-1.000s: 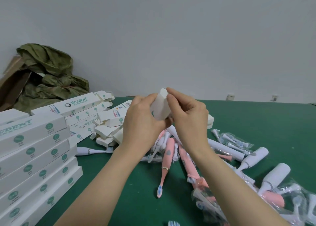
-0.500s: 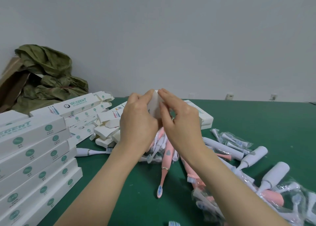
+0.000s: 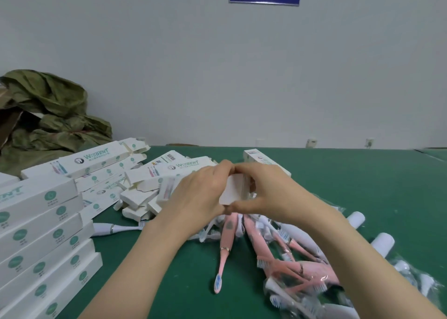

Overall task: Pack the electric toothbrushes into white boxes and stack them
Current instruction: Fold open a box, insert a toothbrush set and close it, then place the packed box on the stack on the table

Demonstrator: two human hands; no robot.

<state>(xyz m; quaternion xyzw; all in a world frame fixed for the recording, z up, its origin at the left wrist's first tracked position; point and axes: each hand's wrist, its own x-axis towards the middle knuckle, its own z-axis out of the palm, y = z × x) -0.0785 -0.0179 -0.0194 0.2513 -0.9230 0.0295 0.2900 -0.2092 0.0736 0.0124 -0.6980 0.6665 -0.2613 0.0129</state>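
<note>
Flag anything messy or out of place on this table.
One white toothbrush lies alone beside the box stack, apart from the toothbrush pile. Behind it, loose boxes sit jumbled, flaps open.

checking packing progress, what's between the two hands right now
A small white box, held by the left hand and right hand, above the toothbrush pile; head view.

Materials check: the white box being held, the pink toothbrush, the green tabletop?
Small white folded box: thin matte cardboard, judging by sharp folds. Pink electric toothbrush: smooth plastic, probably, with a metallic-looking ring. Green tabletop: matte, glare-free; felt or rubber mat, cannot tell.
</note>
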